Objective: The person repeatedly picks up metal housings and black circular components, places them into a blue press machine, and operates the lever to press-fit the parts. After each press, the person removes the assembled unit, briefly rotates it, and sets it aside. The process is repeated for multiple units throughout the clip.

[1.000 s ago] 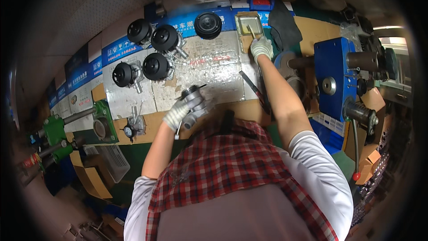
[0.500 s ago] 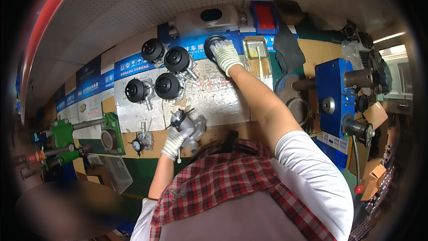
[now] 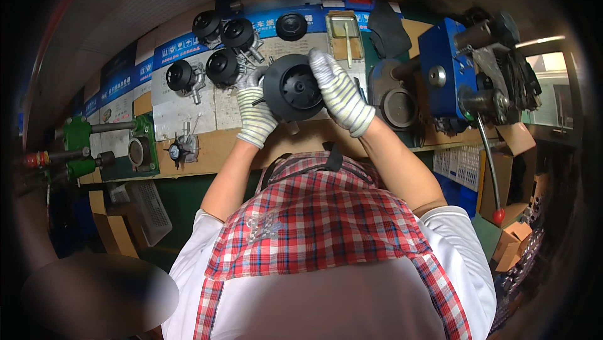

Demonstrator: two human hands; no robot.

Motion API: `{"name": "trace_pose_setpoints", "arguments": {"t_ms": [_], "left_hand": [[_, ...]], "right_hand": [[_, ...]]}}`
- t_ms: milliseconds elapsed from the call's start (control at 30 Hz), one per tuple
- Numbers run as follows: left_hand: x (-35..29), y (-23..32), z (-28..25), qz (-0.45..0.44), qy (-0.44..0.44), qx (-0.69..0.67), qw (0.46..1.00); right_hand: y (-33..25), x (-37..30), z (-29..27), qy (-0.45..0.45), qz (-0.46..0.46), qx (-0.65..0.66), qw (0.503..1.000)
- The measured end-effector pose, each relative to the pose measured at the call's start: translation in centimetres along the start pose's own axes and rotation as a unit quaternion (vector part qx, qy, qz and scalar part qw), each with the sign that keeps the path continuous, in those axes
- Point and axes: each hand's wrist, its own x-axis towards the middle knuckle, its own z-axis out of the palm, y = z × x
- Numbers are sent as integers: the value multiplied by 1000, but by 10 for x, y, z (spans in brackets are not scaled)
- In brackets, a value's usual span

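Observation:
Both my hands wear striped white gloves and meet over the bench's near part. My left hand (image 3: 256, 114) is closed around a grey metal blower housing, mostly hidden behind a large black fan wheel (image 3: 294, 88). The wheel's vaned face is turned up toward me. At the wheel's right rim, my right hand (image 3: 339, 93) grips the edge, with its fingertips at the far side. Another black fan wheel (image 3: 291, 26) lies farther back. To the left stand several blower units with black wheels, one of them this front unit (image 3: 222, 66).
A smaller metal part (image 3: 184, 147) lies near the front edge. A green clamp fixture (image 3: 143, 145) stands at left, a blue press (image 3: 440, 76) with a long lever at right. Behind are a shallow tray with a brush (image 3: 347, 35) and a dark cloth (image 3: 387, 29).
My right hand has come back from the far wheels with a black fan wheel. My left hand has raised the metal housing toward the middle, and the two now meet.

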Motion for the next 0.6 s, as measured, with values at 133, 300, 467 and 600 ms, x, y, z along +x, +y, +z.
{"name": "trace_pose_setpoints", "arguments": {"t_ms": [133, 300, 467, 600], "left_hand": [[-17, 20, 33, -55, 7, -252, 966], [-24, 75, 36, 56, -27, -158, 985], [-29, 115, 52, 195, -13, -27, 980], [-38, 138, 82, 96, -164, -173, 966]], "right_hand": [[-3, -28, -19, 24, -33, -161, 986], [-3, -59, -51, 68, -32, -184, 980], [8, -82, -89, 91, -29, -195, 976], [36, -92, -119, 125, 54, -237, 962]]}}
